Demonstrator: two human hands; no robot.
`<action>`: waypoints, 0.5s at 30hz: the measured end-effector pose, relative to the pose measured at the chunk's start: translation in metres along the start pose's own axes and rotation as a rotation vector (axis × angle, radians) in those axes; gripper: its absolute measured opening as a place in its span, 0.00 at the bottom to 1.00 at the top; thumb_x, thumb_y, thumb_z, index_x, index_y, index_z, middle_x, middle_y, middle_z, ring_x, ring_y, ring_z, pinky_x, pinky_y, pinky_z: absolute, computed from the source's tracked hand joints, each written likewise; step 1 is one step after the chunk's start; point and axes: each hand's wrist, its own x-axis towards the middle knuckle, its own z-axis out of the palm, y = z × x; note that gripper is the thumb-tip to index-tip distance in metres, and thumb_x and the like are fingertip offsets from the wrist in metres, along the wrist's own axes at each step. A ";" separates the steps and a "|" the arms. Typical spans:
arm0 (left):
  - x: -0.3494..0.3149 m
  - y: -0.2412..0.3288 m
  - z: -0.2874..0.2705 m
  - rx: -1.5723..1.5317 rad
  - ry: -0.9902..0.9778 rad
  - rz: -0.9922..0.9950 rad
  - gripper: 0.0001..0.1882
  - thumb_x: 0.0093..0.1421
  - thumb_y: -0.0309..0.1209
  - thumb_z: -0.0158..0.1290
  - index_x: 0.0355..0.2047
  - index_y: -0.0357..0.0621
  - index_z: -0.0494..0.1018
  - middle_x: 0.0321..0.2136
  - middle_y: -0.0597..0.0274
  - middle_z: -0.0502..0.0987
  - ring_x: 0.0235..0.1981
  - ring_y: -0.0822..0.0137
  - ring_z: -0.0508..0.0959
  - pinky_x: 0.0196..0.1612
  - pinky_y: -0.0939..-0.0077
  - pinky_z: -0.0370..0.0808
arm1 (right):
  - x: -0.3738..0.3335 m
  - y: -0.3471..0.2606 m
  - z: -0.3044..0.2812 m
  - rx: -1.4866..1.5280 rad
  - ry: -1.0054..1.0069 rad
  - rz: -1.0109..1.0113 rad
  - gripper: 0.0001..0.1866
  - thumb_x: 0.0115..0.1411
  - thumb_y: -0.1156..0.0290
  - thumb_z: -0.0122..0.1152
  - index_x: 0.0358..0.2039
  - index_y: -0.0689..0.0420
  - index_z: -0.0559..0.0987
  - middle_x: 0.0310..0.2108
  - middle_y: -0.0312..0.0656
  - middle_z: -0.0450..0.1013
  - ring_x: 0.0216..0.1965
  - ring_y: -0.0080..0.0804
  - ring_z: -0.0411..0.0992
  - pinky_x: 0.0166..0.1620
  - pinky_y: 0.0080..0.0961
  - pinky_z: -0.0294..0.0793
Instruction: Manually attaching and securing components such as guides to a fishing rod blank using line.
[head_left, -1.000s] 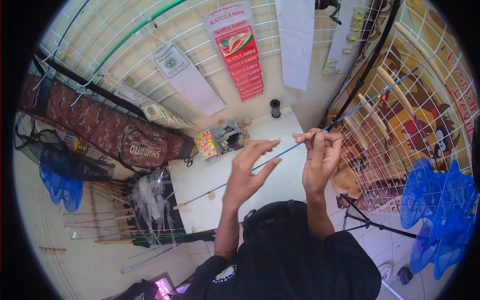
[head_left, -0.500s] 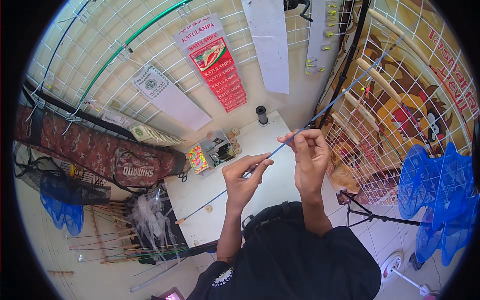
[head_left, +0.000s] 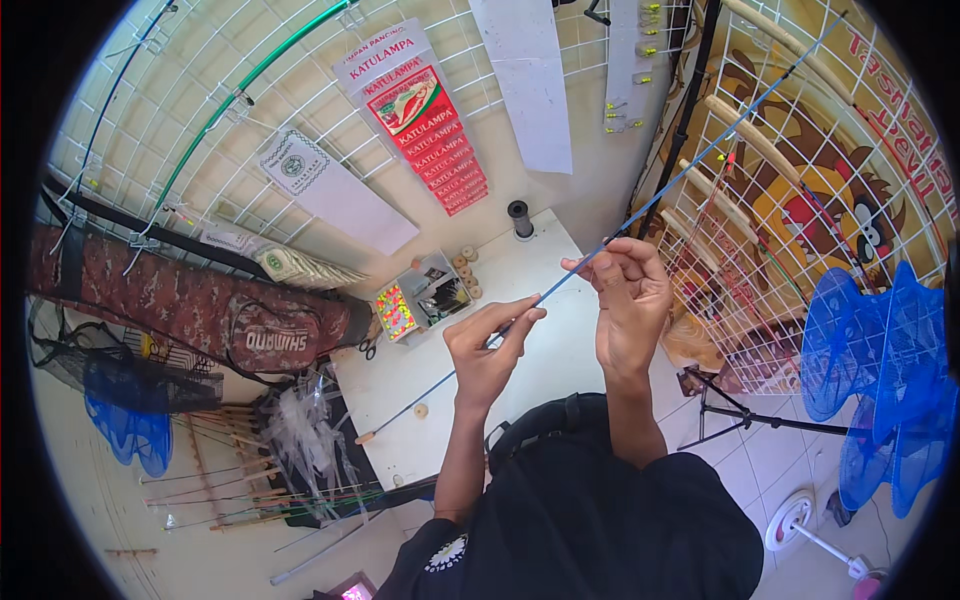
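Observation:
A thin blue fishing rod [head_left: 560, 285] runs slantwise across the view, its light wooden end low on the left and its tip high on the right. My left hand [head_left: 490, 348] is closed round it above the white table, thumb against fingers. Further up the rod, my right hand [head_left: 634, 300] has its thumb and fingertips pinched at the shaft, other fingers curled; whether a small part is also in that pinch is too fine to see. A small round cork ring [head_left: 420, 411] lies below the rod's lower end.
On the white table [head_left: 410, 455] stand a box of bright floats [head_left: 396, 312], a tray of small parts [head_left: 440, 288], cork rings [head_left: 466, 270] and a dark spool [head_left: 520, 218]. Scissors [head_left: 369, 345] lie at its left edge. Wire racks with rods and blue nets [head_left: 880, 370] stand right.
My right hand has shifted a little up and to the right, away from my left hand. The rod's upper end reaches farther toward the upper right. My left hand keeps its grip.

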 end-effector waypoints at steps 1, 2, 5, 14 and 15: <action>0.000 0.000 0.000 0.001 -0.002 -0.001 0.08 0.55 0.21 0.60 0.36 0.37 0.82 0.24 0.60 0.82 0.15 0.79 0.72 0.19 0.84 0.65 | 0.000 0.000 -0.001 0.019 -0.006 -0.011 0.10 0.58 0.80 0.62 0.39 0.67 0.73 0.32 0.48 0.78 0.35 0.38 0.80 0.42 0.28 0.80; 0.000 0.000 0.001 0.002 -0.001 0.014 0.08 0.55 0.21 0.60 0.36 0.37 0.82 0.24 0.60 0.82 0.15 0.79 0.72 0.19 0.84 0.66 | 0.001 0.000 -0.002 0.037 -0.013 -0.021 0.10 0.58 0.80 0.62 0.39 0.67 0.73 0.32 0.48 0.78 0.34 0.38 0.80 0.42 0.28 0.80; -0.001 0.000 0.001 0.006 0.001 0.028 0.08 0.55 0.21 0.60 0.36 0.37 0.82 0.24 0.60 0.82 0.16 0.79 0.72 0.19 0.84 0.66 | 0.002 -0.003 -0.004 0.014 0.000 -0.031 0.10 0.58 0.80 0.62 0.39 0.67 0.73 0.32 0.47 0.78 0.34 0.37 0.80 0.42 0.27 0.80; 0.002 -0.003 -0.001 0.029 0.004 0.062 0.08 0.55 0.20 0.60 0.37 0.37 0.82 0.25 0.60 0.82 0.16 0.78 0.73 0.18 0.85 0.67 | 0.006 -0.005 -0.004 -0.025 0.026 -0.032 0.10 0.57 0.81 0.62 0.39 0.68 0.75 0.32 0.47 0.78 0.35 0.35 0.80 0.43 0.28 0.80; 0.002 -0.004 -0.001 0.010 0.007 0.040 0.08 0.55 0.20 0.60 0.37 0.36 0.81 0.25 0.60 0.82 0.16 0.78 0.73 0.18 0.85 0.66 | 0.005 -0.004 -0.004 -0.046 0.021 -0.024 0.09 0.58 0.81 0.62 0.39 0.68 0.76 0.32 0.48 0.78 0.35 0.34 0.80 0.44 0.28 0.80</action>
